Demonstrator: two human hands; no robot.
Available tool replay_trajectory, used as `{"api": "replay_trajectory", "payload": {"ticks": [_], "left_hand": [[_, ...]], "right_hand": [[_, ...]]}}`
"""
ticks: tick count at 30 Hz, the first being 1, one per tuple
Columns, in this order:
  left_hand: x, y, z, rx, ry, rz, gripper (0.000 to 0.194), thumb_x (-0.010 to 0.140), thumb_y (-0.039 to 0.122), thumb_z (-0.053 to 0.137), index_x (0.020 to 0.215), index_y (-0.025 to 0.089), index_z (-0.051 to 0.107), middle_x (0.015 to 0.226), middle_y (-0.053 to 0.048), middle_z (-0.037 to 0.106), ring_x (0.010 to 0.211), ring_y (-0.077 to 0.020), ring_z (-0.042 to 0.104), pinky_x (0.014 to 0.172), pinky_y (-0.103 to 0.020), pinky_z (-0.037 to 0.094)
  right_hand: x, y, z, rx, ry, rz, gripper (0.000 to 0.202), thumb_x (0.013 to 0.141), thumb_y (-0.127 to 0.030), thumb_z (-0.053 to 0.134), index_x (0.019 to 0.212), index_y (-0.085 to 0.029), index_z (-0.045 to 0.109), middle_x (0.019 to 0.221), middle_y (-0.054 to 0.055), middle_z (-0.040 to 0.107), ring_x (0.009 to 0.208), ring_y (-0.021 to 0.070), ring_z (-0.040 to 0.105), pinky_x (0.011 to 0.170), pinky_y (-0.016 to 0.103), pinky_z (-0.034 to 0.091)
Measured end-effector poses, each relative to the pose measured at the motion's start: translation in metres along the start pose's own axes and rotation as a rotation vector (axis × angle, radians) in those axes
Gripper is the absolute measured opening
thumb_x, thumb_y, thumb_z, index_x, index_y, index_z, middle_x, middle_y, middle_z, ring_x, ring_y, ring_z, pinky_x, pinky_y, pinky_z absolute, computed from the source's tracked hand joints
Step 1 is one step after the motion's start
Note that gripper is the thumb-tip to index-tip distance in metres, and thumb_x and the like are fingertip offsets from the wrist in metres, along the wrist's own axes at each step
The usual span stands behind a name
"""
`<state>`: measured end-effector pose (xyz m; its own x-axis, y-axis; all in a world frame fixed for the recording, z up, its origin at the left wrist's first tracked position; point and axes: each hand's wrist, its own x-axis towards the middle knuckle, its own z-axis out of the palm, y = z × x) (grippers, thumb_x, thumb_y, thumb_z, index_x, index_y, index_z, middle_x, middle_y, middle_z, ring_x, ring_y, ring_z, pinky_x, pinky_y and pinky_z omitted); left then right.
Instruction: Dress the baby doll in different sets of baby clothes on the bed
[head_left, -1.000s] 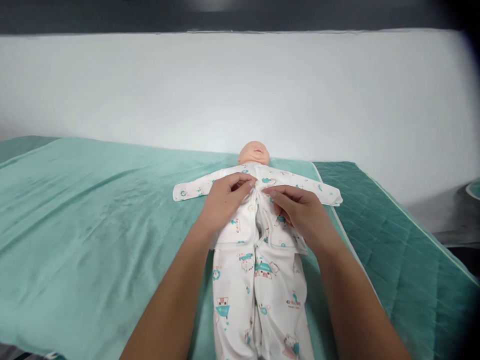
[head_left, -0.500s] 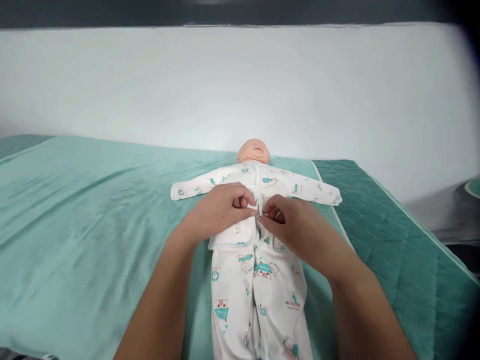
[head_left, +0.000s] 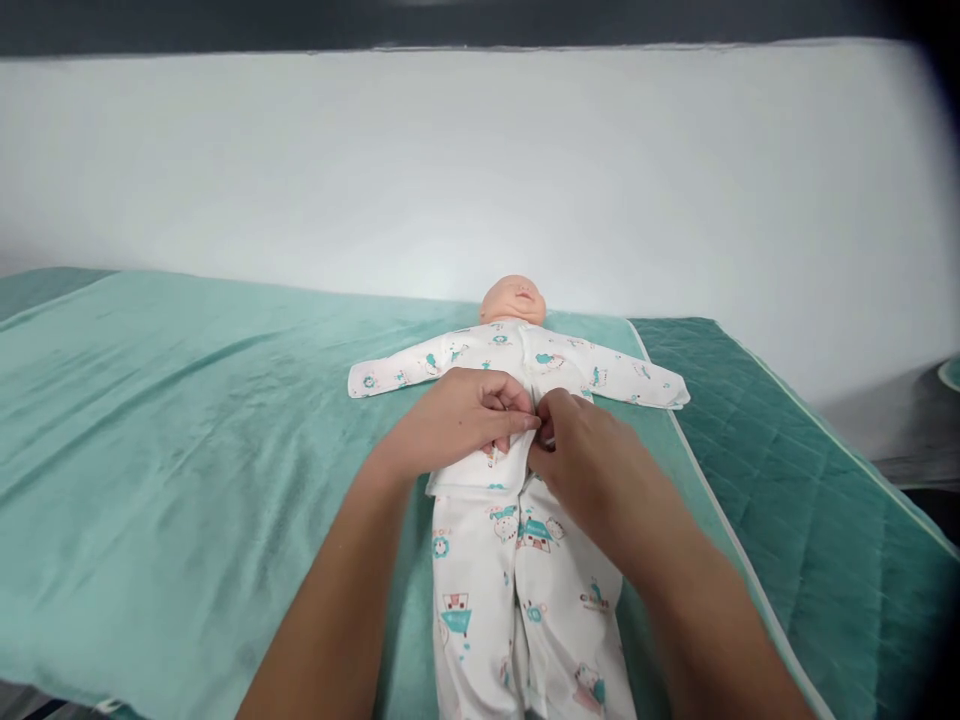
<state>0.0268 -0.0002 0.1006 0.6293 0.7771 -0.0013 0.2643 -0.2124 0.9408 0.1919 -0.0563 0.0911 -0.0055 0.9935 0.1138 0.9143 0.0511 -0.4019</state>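
Observation:
A baby doll (head_left: pixel 514 300) lies on its back, head toward the wall, in a white printed top (head_left: pixel 551 360) with both sleeves spread out. White printed trousers (head_left: pixel 480 590) cover its legs. My left hand (head_left: pixel 480 420) pinches the front edge of the top at the belly, thumb and forefinger together. Touching its fingertips, my right hand (head_left: pixel 581 440) is closed on the other front edge of the top. Whatever fastener lies between the fingertips is hidden.
A light green blanket (head_left: pixel 187 450) lies under the doll. Darker green quilted bedding (head_left: pixel 780 450) shows on the right. Behind the doll's head stands a white wall (head_left: pixel 450 170). A dark object with a green edge is at the far right.
Both hands have come together, their fingertips now touching over the top's front. The left front edge is drawn over toward the right. The view has shifted slightly.

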Motion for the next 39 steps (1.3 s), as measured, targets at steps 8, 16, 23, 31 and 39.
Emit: {"api": "replay_trajectory", "payload": {"ticks": [8,16,23,31,39], "left_hand": [[0.0,-0.003,-0.004,0.022,-0.008,-0.016,0.017,0.085,0.037,0.065,0.085,0.019,0.065,0.063,0.002,0.062,0.058,-0.0096,0.059,0.054,-0.02,0.047],[-0.001,-0.003,-0.009,-0.045,-0.02,-0.021,0.016,0.085,0.033,0.067,0.089,0.018,0.068,0.066,0.0,0.064,0.059,-0.0104,0.061,0.058,-0.022,0.051],[0.001,-0.006,-0.013,-0.124,-0.043,0.008,0.015,0.085,0.03,0.067,0.091,0.015,0.068,0.068,-0.001,0.065,0.06,-0.0111,0.062,0.06,-0.024,0.053],[0.002,-0.007,-0.011,-0.174,-0.024,0.007,0.016,0.083,0.029,0.069,0.089,0.015,0.066,0.067,-0.001,0.065,0.058,-0.0107,0.062,0.058,-0.024,0.053],[0.002,-0.006,-0.01,-0.181,-0.019,0.011,0.017,0.082,0.03,0.07,0.086,0.015,0.062,0.065,0.0,0.064,0.058,-0.0104,0.061,0.057,-0.024,0.053]], "right_hand": [[0.003,0.018,-0.013,0.304,-0.143,0.018,0.013,0.087,-0.03,0.053,0.078,-0.024,0.06,0.069,-0.003,0.064,0.06,0.0139,0.054,0.052,0.026,0.034],[0.003,0.019,-0.018,0.52,-0.117,0.021,0.012,0.083,-0.028,0.057,0.074,-0.023,0.062,0.06,-0.005,0.056,0.055,0.0106,0.047,0.051,0.023,0.034],[0.008,0.022,-0.012,0.773,-0.132,-0.049,0.009,0.085,-0.028,0.061,0.079,-0.02,0.064,0.062,-0.004,0.056,0.058,0.0092,0.048,0.053,0.022,0.035],[0.018,0.039,0.002,1.082,-0.194,-0.018,0.024,0.081,-0.04,0.072,0.09,-0.019,0.065,0.064,-0.003,0.057,0.053,0.0082,0.048,0.05,0.023,0.038],[0.019,0.038,0.0,1.093,-0.234,-0.015,0.027,0.078,-0.038,0.076,0.095,-0.019,0.069,0.066,-0.003,0.058,0.054,0.0082,0.051,0.052,0.023,0.041]]}}
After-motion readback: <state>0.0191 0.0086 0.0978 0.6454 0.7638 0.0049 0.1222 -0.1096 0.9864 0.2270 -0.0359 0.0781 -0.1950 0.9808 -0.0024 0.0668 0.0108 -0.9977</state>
